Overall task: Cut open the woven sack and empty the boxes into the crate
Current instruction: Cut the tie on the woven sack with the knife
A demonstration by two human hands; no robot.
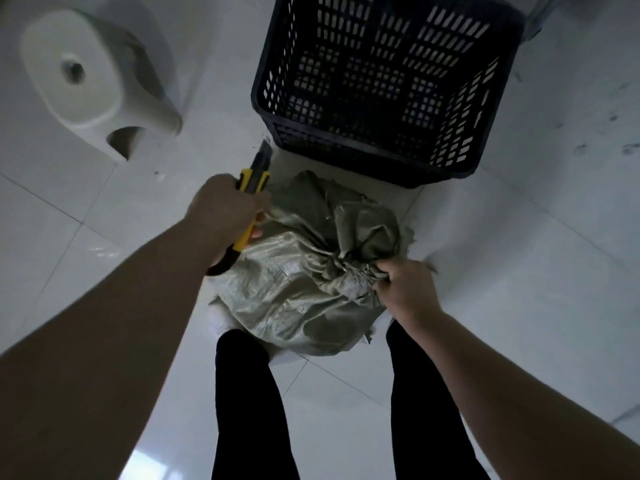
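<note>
Woven grey-green sack (298, 271) sits on the white tiled floor (519, 271) just in front of the black plastic crate (381, 81). My left hand (225, 209) grips a yellow utility knife (252, 188) beside the sack; my right hand (405, 289) clutches its bunched neck.

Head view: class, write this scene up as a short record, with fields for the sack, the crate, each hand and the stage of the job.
Sack: grey-green woven, on the tiled floor, neck gathered shut.
Crate: black, slotted, on the floor just beyond the sack.
Left hand: grips a yellow-and-black utility knife, blade pointing away from the person.
Right hand: grips the sack's bunched neck.
Stage: no opening visible in the sack yet.
</note>
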